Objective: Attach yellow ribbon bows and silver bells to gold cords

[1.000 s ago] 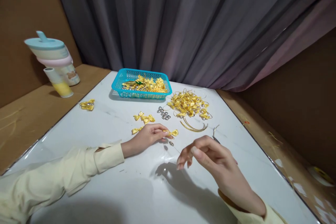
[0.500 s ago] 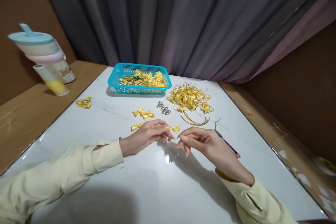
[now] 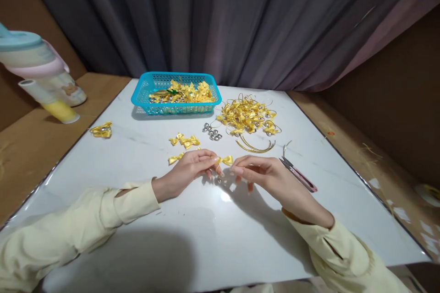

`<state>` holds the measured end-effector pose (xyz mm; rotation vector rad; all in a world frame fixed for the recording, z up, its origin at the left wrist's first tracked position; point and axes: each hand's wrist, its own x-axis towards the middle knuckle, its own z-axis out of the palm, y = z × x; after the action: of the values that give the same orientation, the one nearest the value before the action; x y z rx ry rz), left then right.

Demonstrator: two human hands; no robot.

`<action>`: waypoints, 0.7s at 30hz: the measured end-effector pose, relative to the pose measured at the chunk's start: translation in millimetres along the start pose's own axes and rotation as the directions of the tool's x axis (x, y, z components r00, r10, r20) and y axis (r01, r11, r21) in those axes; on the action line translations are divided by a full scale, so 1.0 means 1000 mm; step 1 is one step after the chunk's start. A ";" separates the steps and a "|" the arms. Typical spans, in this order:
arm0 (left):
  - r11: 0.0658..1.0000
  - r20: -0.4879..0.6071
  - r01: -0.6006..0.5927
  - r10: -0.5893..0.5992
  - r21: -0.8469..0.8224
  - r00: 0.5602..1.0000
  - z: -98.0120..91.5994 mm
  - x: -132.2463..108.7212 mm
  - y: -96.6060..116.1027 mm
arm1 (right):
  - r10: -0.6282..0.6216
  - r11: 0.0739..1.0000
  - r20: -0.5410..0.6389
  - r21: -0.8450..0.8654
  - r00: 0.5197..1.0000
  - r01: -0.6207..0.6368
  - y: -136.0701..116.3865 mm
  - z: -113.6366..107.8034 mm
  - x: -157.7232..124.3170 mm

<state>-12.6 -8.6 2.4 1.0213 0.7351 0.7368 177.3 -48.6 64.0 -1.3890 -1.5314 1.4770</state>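
Between finger and thumb, my left hand (image 3: 192, 168) pinches a yellow satin bow (image 3: 226, 160), whose right loop sticks out past the fingertips. A small silver bell (image 3: 219, 179) hangs just below those fingers. My right hand (image 3: 263, 174) is close by on the right, thumb and forefinger pressed together near the bow; whatever is between them is too small to make out. Beyond my left hand lie several loose yellow bows (image 3: 185, 141) and a little group of silver bells (image 3: 212, 132).
A blue basket (image 3: 176, 109) holds bows and bells. To its right is a heap of corded bows (image 3: 245, 114), with gold cords (image 3: 255, 147) in front. Pink-handled snips (image 3: 299, 175) lie beyond my right hand. A bow bundle (image 3: 101, 130), a tumbler (image 3: 37, 62) and a roll (image 3: 51, 103) are at left.
The view has shifted, so the things on the table sit slightly higher and mostly further left. My right fingertips have moved slightly up, nearer the bow's right loop.
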 end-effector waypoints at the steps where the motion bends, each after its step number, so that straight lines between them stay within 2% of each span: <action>1: 1.000 -0.004 -0.007 0.007 0.009 1.000 0.000 0.000 0.000 | 0.002 0.999 0.014 0.033 1.000 -0.003 0.000 0.000 0.001; 6: 0.994 0.035 -0.051 0.048 0.091 0.998 0.001 0.000 -0.003 | 0.033 0.991 0.028 0.128 0.999 -0.037 0.005 0.000 0.005; 14: 0.986 0.106 -0.032 0.015 0.164 0.994 0.004 0.000 -0.002 | 0.031 0.988 -0.031 0.150 0.999 -0.026 0.010 0.001 0.006; 21: 0.978 0.123 -0.042 0.016 0.206 0.992 0.005 -0.002 -0.001 | 0.021 0.987 -0.019 0.158 1.000 -0.017 0.011 -0.002 0.007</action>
<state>-9.8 -12.9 3.3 1.2580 0.7039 0.6262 180.2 -43.8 52.2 -1.3249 -1.3611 1.5552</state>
